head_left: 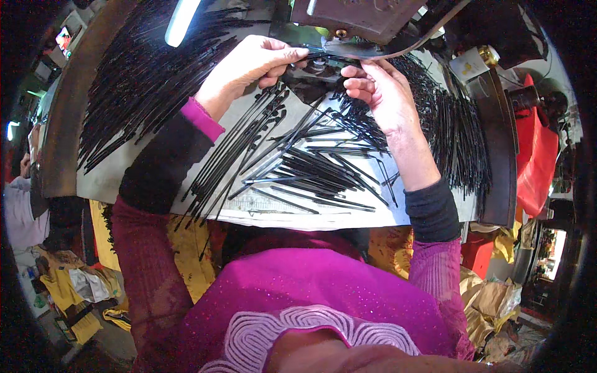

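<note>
At the far middle of the worktable, my left hand (261,62) pinches a thin black strip (336,57) between thumb and forefinger. My right hand (384,90) has its thumb and forefinger closed at the strip's other end, its remaining fingers curled. Between the two hands, the strip lies beneath the brown metal machine head (357,17), partly hidden by a curved metal bar (398,50). Loose black strips (323,174) lie on the pale tabletop (261,202) between my forearms. A longer bundle of strips (239,146) slants beside my left forearm.
Big heaps of black strips cover the left (149,81) and right (454,124) of the table. Raised brown boards (62,143) edge it. A bright lamp tube (183,22) hangs at the far left. A red bag (535,158) hangs beyond the right edge.
</note>
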`<state>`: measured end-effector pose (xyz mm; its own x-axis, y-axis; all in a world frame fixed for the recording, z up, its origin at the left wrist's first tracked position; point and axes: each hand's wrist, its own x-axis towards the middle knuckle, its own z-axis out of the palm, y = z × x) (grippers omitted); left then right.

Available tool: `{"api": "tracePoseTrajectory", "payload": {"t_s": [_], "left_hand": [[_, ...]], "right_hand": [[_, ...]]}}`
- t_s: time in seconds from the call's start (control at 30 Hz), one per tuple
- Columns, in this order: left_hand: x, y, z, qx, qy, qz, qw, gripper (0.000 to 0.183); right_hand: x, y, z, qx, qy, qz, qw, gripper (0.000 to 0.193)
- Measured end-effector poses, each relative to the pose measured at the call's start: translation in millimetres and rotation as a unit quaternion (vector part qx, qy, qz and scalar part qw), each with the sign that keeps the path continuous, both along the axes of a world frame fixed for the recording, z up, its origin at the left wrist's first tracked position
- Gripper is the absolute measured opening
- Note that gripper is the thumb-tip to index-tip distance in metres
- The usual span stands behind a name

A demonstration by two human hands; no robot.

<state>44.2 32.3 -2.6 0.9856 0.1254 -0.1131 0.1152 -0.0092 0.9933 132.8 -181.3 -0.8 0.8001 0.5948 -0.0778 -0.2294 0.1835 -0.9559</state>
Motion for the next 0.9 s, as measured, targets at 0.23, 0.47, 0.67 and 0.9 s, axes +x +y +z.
{"api": "tracePoseTrajectory", "payload": {"t_s": [0.23, 0.47, 0.67, 0.9], "left_hand": [[-3, 1, 8, -0.014, 0.014, -0.020, 1.000, 0.030], [-4, -3, 12, 0.020, -0.014, -0.019, 1.000, 0.025], [-15, -2, 21, 0.110, 0.052, -0.113, 0.986, 0.031], [-31, -15, 12, 0.088, 0.073, -0.145, 0.983, 0.029]], "right_hand": [[2, 0, -3, -0.003, 0.026, 0.007, 1.000, 0.019], [9, -2, -6, 0.048, 0.011, 0.027, 0.998, 0.024], [3, -6, 0, -0.131, -0.261, 0.019, 0.956, 0.020], [-43, 1, 16, -0.273, -0.489, 0.135, 0.817, 0.020]]}}
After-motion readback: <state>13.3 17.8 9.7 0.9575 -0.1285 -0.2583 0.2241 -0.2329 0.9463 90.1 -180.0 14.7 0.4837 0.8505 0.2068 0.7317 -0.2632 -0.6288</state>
